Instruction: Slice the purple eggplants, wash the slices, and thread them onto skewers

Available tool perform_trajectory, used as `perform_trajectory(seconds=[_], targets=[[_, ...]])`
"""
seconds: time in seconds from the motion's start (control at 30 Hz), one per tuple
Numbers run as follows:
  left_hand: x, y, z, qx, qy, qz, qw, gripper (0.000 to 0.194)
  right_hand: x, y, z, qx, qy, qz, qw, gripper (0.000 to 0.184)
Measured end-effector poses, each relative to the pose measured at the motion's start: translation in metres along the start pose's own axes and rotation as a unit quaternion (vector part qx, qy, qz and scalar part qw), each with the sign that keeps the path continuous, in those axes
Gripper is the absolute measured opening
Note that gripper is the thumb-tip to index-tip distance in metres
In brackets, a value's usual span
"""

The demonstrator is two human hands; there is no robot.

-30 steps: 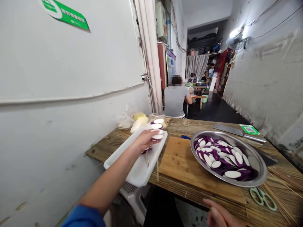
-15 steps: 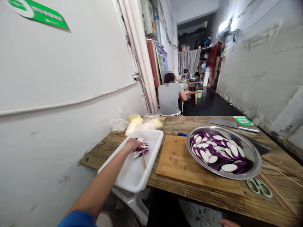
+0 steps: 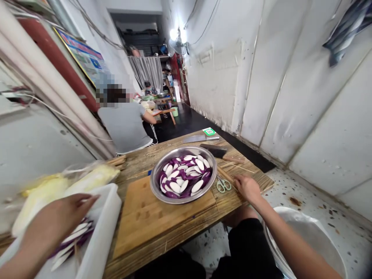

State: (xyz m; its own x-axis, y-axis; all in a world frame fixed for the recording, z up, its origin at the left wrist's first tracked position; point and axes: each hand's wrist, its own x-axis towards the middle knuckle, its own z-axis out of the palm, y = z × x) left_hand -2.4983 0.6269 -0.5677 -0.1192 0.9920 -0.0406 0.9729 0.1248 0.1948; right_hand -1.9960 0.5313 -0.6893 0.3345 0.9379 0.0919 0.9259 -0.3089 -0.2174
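Observation:
My left hand (image 3: pixel 62 217) hovers over the white plastic tub (image 3: pixel 100 232) at the lower left, fingers stretched out and nothing visible in them. Below it in the tub lie skewered eggplant slices (image 3: pixel 77 232), purple-skinned and white inside, partly hidden by the hand. At the table's right edge, my right hand (image 3: pixel 247 188) has its fingers closed at the ends of thin bamboo skewers (image 3: pixel 229 176). Green-handled scissors (image 3: pixel 223 185) lie just left of that hand. A steel bowl (image 3: pixel 154 186) full of loose eggplant slices (image 3: pixel 184 176) stands partly on the wooden cutting board (image 3: pixel 139 217).
A cleaver (image 3: pixel 194 138) and a dark-bladed knife (image 3: pixel 213 150) lie behind the bowl. Bagged pale yellow food (image 3: pixel 93 178) sits by the tub. A lined bin (image 3: pixel 308 232) stands on the floor at right. A person in grey (image 3: pixel 124 124) sits beyond the table.
The view has swung right. My left hand has come off the skewered eggplant and risen above the tub. My right hand has moved up from below the table edge to the bamboo skewers.

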Motion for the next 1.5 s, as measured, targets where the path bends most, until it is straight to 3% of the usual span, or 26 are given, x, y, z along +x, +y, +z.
perform_trajectory(seconds=[0.1,0.2,0.3,0.37,0.5,0.77,0.97,1.07,1.1,1.17,1.23,1.33,1.4,1.43,1.5], targets=[[-0.017,0.091,0.003,-0.019,0.031,0.121,0.992,0.036,0.017,-0.01,0.002,-0.014,-0.013,-0.02,1.0,0.028],[-0.023,0.166,0.027,-0.125,-0.007,0.28,0.952,0.027,0.026,-0.017,0.006,-0.029,-0.023,-0.028,0.999,0.026],[-0.017,0.216,0.057,-0.19,-0.021,0.39,0.901,0.019,0.032,-0.019,0.008,-0.037,-0.036,-0.026,0.998,0.023],[-0.009,0.238,0.073,-0.162,-0.02,0.397,0.903,0.017,0.035,-0.017,0.008,-0.037,-0.045,-0.026,0.998,0.021],[0.005,0.258,0.091,-0.036,-0.083,0.372,0.924,0.017,0.041,-0.009,0.008,-0.024,-0.059,-0.028,0.998,0.02],[0.014,0.262,0.105,0.043,-0.162,0.33,0.929,0.019,0.043,-0.005,0.007,0.021,-0.043,-0.022,0.999,0.022],[0.02,0.258,0.105,0.0,-0.145,0.322,0.935,0.015,0.038,0.006,-0.007,0.077,0.011,-0.003,0.997,0.018],[0.029,0.246,0.102,-0.176,-0.187,0.269,0.928,0.018,0.03,0.016,-0.018,0.109,0.039,0.005,0.993,0.016],[0.032,0.242,0.102,-0.262,-0.22,0.231,0.911,0.016,0.025,0.017,-0.022,0.138,0.047,0.003,0.989,0.015],[0.037,0.236,0.1,-0.417,-0.289,0.152,0.848,0.013,0.012,0.012,-0.033,0.257,0.058,-0.005,0.965,0.013],[0.04,0.232,0.098,-0.532,-0.342,0.104,0.767,0.014,-0.008,-0.003,-0.044,0.425,0.051,-0.017,0.904,0.017],[0.042,0.232,0.092,-0.661,-0.396,0.06,0.635,0.01,-0.044,-0.04,-0.055,0.576,-0.034,-0.025,0.816,0.038],[0.043,0.232,0.088,-0.715,-0.412,0.017,0.565,0.005,-0.066,-0.065,-0.055,0.607,-0.092,-0.008,0.789,0.045],[0.043,0.232,0.087,-0.731,-0.412,-0.012,0.544,0.007,-0.074,-0.076,-0.052,0.611,-0.113,-0.001,0.783,0.046],[0.044,0.232,0.086,-0.748,-0.393,-0.068,0.53,0.006,-0.084,-0.092,-0.044,0.611,-0.143,0.006,0.779,0.048]])
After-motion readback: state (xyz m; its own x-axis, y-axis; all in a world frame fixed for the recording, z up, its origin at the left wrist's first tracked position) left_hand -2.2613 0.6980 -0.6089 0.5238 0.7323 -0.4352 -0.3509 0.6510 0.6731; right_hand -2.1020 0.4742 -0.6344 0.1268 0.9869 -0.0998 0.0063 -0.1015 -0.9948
